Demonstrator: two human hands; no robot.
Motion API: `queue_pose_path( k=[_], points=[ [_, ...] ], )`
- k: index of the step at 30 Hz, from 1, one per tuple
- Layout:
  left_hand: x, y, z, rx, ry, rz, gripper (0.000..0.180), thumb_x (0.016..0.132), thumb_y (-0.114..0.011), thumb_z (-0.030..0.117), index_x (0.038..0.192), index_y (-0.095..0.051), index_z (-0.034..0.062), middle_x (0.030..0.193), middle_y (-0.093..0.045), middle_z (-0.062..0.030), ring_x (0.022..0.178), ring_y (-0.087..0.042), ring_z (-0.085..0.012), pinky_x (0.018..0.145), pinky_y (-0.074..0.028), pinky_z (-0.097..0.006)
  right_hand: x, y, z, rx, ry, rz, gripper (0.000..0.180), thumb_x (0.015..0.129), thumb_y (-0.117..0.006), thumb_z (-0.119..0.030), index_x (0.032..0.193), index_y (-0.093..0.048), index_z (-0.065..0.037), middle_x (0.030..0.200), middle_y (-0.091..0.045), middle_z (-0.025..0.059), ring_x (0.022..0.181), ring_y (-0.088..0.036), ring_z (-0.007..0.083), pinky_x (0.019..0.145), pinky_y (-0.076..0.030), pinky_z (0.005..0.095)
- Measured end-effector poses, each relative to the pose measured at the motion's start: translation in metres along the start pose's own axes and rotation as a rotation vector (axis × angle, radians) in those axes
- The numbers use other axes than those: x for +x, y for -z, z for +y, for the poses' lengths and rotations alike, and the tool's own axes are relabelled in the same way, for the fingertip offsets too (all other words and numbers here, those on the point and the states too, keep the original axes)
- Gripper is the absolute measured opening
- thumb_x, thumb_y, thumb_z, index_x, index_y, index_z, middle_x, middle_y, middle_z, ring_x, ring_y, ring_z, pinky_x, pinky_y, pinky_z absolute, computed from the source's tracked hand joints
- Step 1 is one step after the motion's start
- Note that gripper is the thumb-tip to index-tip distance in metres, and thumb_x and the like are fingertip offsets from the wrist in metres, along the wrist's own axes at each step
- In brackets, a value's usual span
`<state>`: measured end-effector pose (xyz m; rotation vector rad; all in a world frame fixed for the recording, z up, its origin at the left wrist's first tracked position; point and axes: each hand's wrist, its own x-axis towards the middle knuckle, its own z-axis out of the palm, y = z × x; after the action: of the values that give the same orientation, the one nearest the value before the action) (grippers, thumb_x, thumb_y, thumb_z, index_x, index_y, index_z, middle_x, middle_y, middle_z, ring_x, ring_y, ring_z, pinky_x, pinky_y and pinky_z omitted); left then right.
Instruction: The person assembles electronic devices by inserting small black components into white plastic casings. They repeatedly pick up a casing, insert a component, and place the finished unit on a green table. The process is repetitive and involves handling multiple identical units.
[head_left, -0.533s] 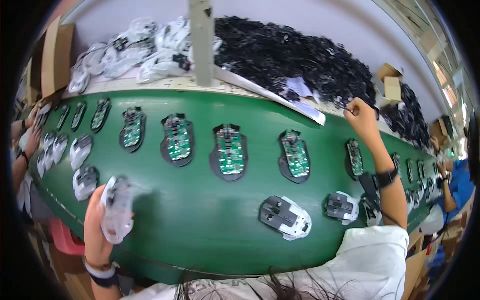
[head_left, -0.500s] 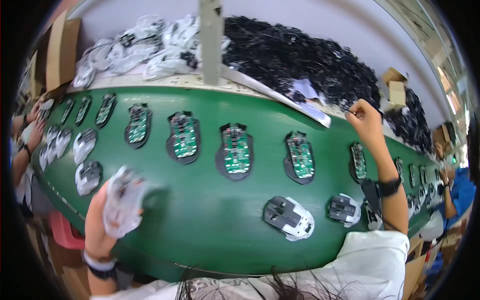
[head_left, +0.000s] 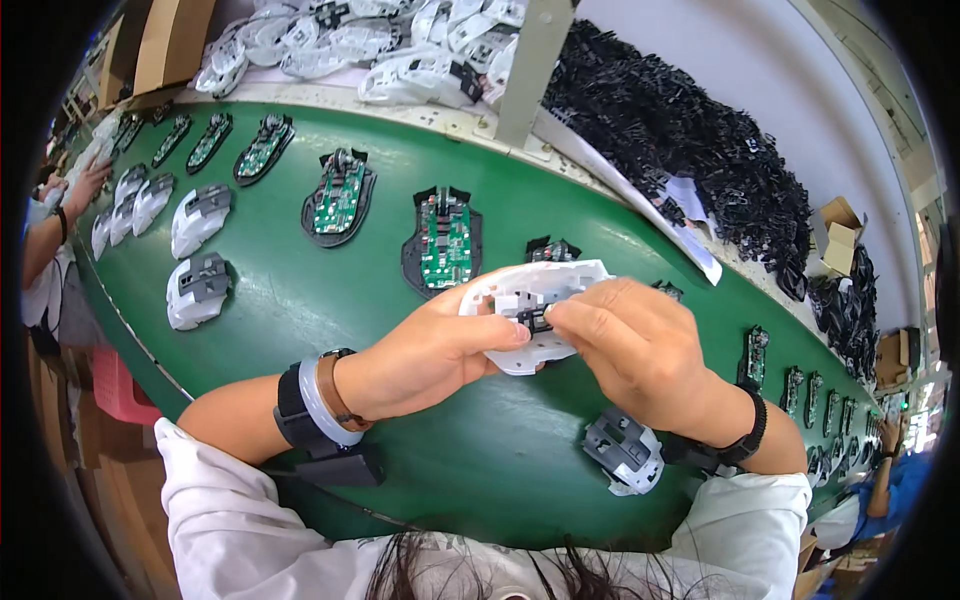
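My left hand [head_left: 440, 345] grips a white computer-mouse top shell [head_left: 510, 355], its hollow inside turned up. Its thumb presses near a small black plastic part [head_left: 533, 318] lying inside the shell. My right hand [head_left: 640, 345] pinches at that black part with thumb and forefinger. Just behind the shell, a mouse base with a green circuit board [head_left: 440, 240] rests on the green belt, and another base [head_left: 551, 250] is partly hidden by the shell. In front of my right wrist sits a grey-and-white mouse shell [head_left: 622, 452].
Several mouse bases with boards [head_left: 338, 200] line the green belt [head_left: 300, 300]. Shells [head_left: 198, 290] stand at left. Beyond are heaps of white shells [head_left: 420, 80] and black parts [head_left: 690, 140], split by a post [head_left: 530, 75]. Other people's hands [head_left: 92, 180] work at far left and right.
My left hand has brought the white shell from the left to the middle. My right hand has come from the black heap down to the shell. Bases have shifted left in view.
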<state>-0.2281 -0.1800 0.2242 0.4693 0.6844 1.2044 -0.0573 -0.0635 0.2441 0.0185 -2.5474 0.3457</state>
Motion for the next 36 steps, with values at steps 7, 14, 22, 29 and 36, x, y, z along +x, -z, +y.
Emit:
queue_pose_path(
  k=[7,14,22,29,36],
  points=[
    [-0.004,0.001,-0.005,0.326,-0.204,0.156,0.054,0.082,-0.055,-0.002,0.133,-0.037,0.003,0.119,-0.052,-0.0047,0.108,-0.051,-0.0119,0.092,-0.043,-0.028,0.006,-0.011,-0.001,-0.044,-0.028,0.057,0.037,0.066,-0.066,-0.003,0.102,-0.06,0.001,0.07,-0.056,0.0053,0.064,-0.053,0.0205,0.054,-0.043,0.0324],
    [-0.004,-0.004,-0.005,0.458,-0.325,0.213,0.047,0.081,-0.056,-0.001,0.126,-0.042,0.0034,0.111,-0.053,-0.0038,0.1,-0.051,-0.0083,0.082,-0.046,-0.024,0.004,-0.011,-0.006,-0.136,-0.027,0.05,0.038,0.067,-0.063,-0.004,0.105,-0.059,0.001,0.069,-0.055,0.0045,0.062,-0.051,0.0187,0.052,-0.043,0.0302],
    [-0.002,0.001,-0.011,0.516,-0.304,0.286,0.041,0.082,-0.056,-0.002,0.12,-0.046,0.0053,0.101,-0.056,-0.0008,0.087,-0.053,-0.0052,0.073,-0.046,-0.021,0.002,-0.014,-0.007,-0.075,0.006,0.001,0.042,0.067,-0.064,-0.004,0.109,-0.058,0.0,0.081,-0.06,0.007,0.068,-0.056,0.0187,0.057,-0.046,0.0285],
    [-0.006,-0.006,0.0,0.536,-0.319,0.299,0.042,0.077,-0.055,-0.002,0.118,-0.05,0.0046,0.101,-0.056,-0.0004,0.089,-0.054,-0.0055,0.075,-0.047,-0.022,0.004,0.008,-0.005,0.061,-0.066,0.14,0.064,0.068,-0.074,-0.002,0.125,-0.045,-0.001,0.105,-0.061,0.0133,0.089,-0.058,0.0272,0.079,-0.046,0.0372],
    [-0.004,-0.006,-0.004,0.537,-0.343,0.299,0.042,0.075,-0.05,-0.005,0.117,-0.052,0.0017,0.102,-0.058,-0.0022,0.091,-0.055,-0.0071,0.078,-0.046,-0.022,0.009,-0.002,-0.012,0.408,-0.456,-0.081,0.059,0.077,-0.069,-0.002,0.128,-0.04,-0.005,0.107,-0.058,0.0154,0.094,-0.061,0.0259,0.08,-0.048,0.0332]
  ],
)
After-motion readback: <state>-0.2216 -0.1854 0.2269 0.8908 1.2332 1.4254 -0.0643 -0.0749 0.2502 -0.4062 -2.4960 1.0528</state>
